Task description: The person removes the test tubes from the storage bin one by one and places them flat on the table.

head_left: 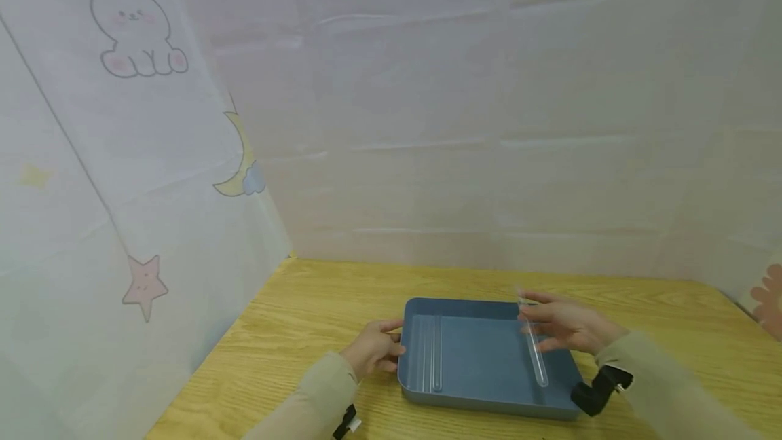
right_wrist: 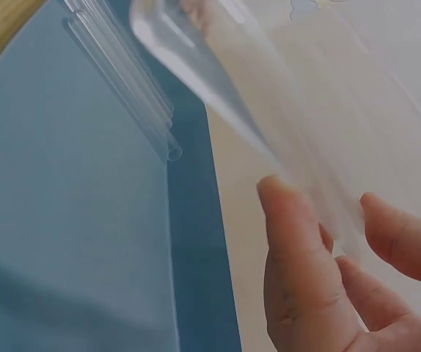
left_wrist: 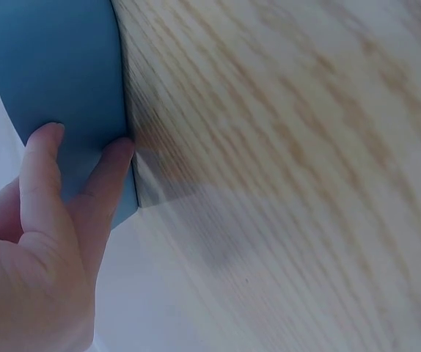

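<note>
At the left end of the blue tray, the left hand rests loosely spread fingers against the wall. Over the tray's right part, the right hand pinches 1 clear test tube, tilted, rounded end down. Further clear tubes lie side by side inside, at left. Beneath is a wood-grain table.

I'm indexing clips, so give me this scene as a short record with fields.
Left hand: touches the left side of the blue tray
Right hand: holds a clear tube above the tray
Tubes in tray: several, clear, side by side near its left end
Surface: wood-grain table
Backdrop: pale sheeting with a rabbit print
</note>
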Demonstrator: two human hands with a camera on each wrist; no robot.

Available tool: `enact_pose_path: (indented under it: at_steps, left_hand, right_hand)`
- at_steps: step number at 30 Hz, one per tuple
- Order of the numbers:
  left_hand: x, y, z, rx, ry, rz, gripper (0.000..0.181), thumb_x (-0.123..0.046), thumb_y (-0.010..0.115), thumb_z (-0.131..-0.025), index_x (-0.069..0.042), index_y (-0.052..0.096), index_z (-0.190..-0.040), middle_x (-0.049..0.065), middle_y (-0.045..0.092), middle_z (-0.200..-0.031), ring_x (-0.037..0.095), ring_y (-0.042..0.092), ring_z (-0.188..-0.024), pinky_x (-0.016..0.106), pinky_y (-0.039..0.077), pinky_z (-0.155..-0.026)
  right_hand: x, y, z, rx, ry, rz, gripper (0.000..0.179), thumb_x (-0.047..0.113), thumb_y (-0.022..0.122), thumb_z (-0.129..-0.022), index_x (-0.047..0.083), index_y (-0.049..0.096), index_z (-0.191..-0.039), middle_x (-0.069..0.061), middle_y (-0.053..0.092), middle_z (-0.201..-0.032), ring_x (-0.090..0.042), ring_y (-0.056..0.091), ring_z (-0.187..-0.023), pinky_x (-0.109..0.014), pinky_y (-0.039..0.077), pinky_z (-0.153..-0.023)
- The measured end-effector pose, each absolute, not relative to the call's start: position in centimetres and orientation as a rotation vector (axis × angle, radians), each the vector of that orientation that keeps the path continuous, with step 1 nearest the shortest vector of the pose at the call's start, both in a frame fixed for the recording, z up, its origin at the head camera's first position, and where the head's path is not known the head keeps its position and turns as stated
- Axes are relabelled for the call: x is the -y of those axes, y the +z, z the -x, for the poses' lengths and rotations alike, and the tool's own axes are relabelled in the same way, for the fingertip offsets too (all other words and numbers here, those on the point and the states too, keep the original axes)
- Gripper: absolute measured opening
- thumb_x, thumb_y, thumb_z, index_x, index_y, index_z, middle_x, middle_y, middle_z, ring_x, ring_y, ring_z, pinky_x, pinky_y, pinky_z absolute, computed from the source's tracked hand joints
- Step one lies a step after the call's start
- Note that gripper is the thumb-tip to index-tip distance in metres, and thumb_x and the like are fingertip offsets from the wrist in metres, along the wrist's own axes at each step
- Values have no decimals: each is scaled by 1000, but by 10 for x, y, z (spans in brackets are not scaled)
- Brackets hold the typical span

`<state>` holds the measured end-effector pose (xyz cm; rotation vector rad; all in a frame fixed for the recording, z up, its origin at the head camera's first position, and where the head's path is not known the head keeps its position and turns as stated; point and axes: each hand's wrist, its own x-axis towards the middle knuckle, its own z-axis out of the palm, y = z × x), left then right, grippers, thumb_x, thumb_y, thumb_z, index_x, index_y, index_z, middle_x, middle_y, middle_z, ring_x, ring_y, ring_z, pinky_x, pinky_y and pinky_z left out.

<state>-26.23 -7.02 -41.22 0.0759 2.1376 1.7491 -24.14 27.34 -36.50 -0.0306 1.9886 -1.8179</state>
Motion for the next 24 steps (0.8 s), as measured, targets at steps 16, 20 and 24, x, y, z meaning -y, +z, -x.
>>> enact_pose_path:
  at_steps: [16,20,24]
  left_hand:
    - [69,-412,263,-2139,1762,-20,58,15,58,-88,3,44,-143,27,60,-124,22,68,-81,18,47,-47]
    - [69,-412,262,-2137,1756,-21,59,14,58,-88,2,43,-144,27,59,-125,22,68,-80,18,46,-47]
    - [69,-412,261,-2135,1751,-31,59,15,57,-89,3,42,-144,29,57,-126,21,67,-78,18,46,-46]
  right_hand:
    - [-307,-367,234,-1951,-1861,37,80,19,57,-100,-2,2,-154,-8,56,-122,-20,60,-101,-39,54,-76]
    - [-315,-367,231,-1947,-1852,47,78,18,55,-101,-4,2,-153,-11,55,-125,-17,60,-100,-38,55,-77]
    - [-332,-381,240,-1956,-1841,43,71,19,53,-102,-2,8,-154,-14,55,-127,-23,59,-107,-43,53,-82]
